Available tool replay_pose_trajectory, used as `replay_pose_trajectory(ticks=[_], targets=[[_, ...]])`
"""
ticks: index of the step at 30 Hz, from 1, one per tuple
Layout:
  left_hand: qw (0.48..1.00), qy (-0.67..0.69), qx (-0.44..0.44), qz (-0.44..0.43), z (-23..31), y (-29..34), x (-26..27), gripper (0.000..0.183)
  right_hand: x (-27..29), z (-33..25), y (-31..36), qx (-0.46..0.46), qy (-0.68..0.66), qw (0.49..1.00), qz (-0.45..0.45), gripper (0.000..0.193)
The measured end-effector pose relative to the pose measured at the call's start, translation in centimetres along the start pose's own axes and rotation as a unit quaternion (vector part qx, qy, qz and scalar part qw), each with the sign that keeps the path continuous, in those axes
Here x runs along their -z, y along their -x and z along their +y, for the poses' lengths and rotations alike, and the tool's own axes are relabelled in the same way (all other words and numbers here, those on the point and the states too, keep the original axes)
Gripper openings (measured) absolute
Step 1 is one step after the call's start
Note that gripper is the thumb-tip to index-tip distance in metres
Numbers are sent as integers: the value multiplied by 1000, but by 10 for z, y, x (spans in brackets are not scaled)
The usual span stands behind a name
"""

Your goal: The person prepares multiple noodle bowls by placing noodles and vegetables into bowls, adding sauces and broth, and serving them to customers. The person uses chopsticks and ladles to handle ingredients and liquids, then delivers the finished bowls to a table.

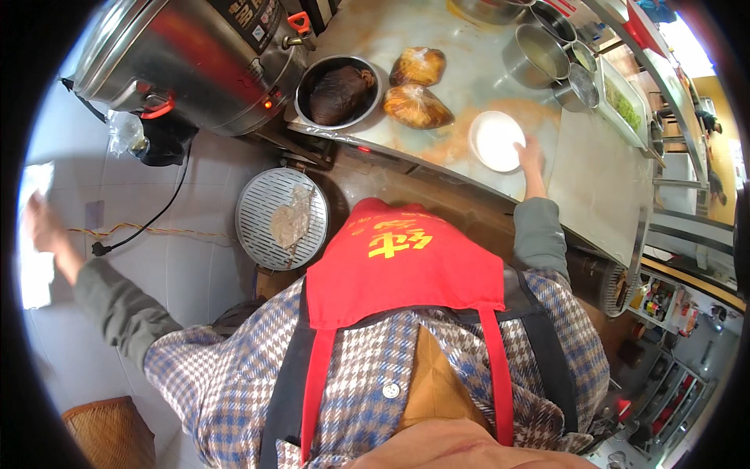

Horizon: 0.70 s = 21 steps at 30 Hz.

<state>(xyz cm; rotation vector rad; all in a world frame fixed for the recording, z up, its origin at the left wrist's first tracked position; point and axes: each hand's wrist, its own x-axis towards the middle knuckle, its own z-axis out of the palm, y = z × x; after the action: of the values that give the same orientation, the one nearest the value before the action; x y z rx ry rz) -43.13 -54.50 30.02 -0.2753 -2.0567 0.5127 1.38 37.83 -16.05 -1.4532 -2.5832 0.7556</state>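
Observation:
At the far left, my left hand reaches out against a bright white sheet-like thing by the tiled wall. Its fingers are blurred and overexposed, so whether they grip the sheet is unclear. My right hand is closed on the right rim of a round white plate, over the front part of the worktop. The thumb side overlaps the plate's edge. Glare washes out the plate's middle. To its left lie two knotted clear bags of brown-orange food and a steel bowl with a dark lump inside.
A large steel cooker with a red-handled tap stands upper left. Below it sit a round slotted tray and a black plug cable. Steel pots and a tray of chopped greens line the right. A wicker basket is lower left.

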Motion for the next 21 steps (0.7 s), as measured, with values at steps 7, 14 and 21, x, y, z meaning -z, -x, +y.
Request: replay_pose_trajectory(ticks=[7, 14, 21], targets=[[851, 475, -97, -202, 502, 156, 164, 15, 64, 16, 33, 89, -283, 944, 142, 49], [-9, 826, 158, -541, 691, 148, 349, 28, 105, 14, 111, 166, -454, 853, -200, 39], [-136, 818, 196, -523, 736, 161, 397, 54, 121, 58, 145, 81, -651, 639, -402, 65]])
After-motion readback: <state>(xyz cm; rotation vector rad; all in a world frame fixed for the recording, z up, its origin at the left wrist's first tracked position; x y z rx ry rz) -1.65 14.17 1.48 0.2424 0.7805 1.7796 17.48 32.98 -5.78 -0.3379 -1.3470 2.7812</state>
